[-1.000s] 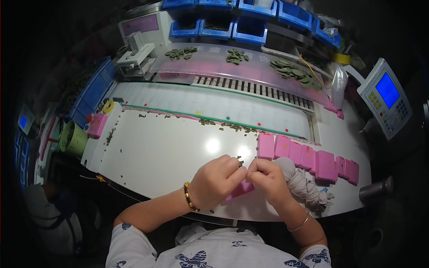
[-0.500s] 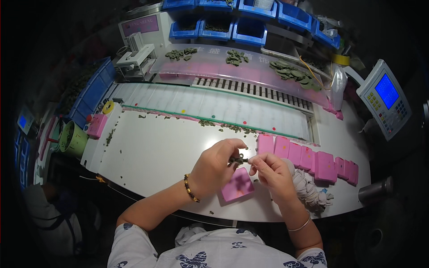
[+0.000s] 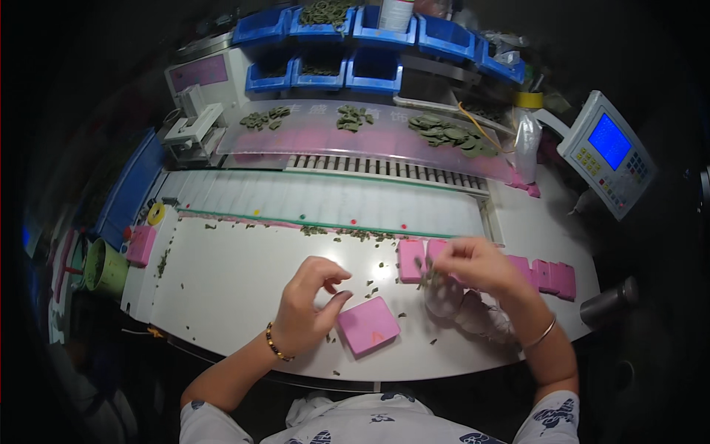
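My right hand (image 3: pixel 481 263) is raised over the right side of the table, thumb and fingertips pinched on a small dark green piece (image 3: pixel 425 274) with thin parts. Blur hides its exact kind. Below it lies a pale, lumpy bundle (image 3: pixel 473 311), partly covered by my forearm. My left hand (image 3: pixel 309 303) hovers at the left of a flat pink block (image 3: pixel 368 327), thumb and fingers apart with nothing between them. The block lies alone near the table's front edge. Several small green bits (image 3: pixel 370 290) are scattered around it.
Pink blocks (image 3: pixel 411 260) line the right side, partly behind my right hand. A white conveyor belt (image 3: pixel 325 196) crosses behind the table. Above it, a clear cover (image 3: pixel 310 132) carries piles of green pieces (image 3: pixel 451 135). Blue bins (image 3: pixel 373 72) and a keypad screen (image 3: pixel 612 152) stand beyond.
My hands have parted: the right went right and up with a green piece, the left moved left and its fingers spread. The pink block shows fully now. The whole view has shifted slightly.
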Available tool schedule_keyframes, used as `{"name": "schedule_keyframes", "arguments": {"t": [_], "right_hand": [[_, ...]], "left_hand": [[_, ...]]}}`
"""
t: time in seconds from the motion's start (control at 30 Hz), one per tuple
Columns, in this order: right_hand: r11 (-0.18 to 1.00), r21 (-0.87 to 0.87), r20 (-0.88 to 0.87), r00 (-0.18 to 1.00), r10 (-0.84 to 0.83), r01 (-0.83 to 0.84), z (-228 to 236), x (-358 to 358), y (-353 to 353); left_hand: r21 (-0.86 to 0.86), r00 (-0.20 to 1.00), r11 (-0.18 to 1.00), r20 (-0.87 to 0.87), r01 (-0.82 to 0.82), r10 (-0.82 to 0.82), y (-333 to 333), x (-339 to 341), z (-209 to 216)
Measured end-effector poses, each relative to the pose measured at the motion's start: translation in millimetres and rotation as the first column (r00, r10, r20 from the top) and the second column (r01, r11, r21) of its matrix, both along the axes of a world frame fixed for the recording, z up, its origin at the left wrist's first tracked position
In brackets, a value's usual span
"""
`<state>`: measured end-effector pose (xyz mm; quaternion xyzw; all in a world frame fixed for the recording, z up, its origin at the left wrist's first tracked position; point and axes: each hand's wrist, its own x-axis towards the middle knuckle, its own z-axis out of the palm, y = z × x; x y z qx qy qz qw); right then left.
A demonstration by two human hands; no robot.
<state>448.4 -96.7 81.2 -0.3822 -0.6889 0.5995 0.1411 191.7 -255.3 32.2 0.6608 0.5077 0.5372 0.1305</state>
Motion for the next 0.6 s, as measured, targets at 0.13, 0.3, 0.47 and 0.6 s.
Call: {"name": "schedule_keyframes", "arguments": {"t": [0.13,0.3,0.47,0.6], "right_hand": [[0.865,0.248,-0.311,0.882,-0.354,0.435,58.0,15.9,104.9],[0.787,-0.058,-0.527,0.65,-0.547,0.614,69.5,24.9,147.4],[0.841,-0.329,-0.479,0.691,-0.541,0.431,7.5,6.0,72.6],[0.911,-0.344,-0.488,0.786,-0.38,0.227,-18.8,-0.2,0.7]], "left_hand": [[-0.13,0.994,0.991,0.106,-0.025,0.039,-7.9,-1.8,-4.2],[-0.124,0.995,0.992,0.101,-0.012,0.025,-15.9,-0.7,-2.4],[-0.126,0.994,0.992,-0.101,0.027,-0.04,-26.0,3.0,4.6],[-0.225,0.936,0.969,-0.308,0.105,-0.173,-26.3,20.6,-2.6]]}}
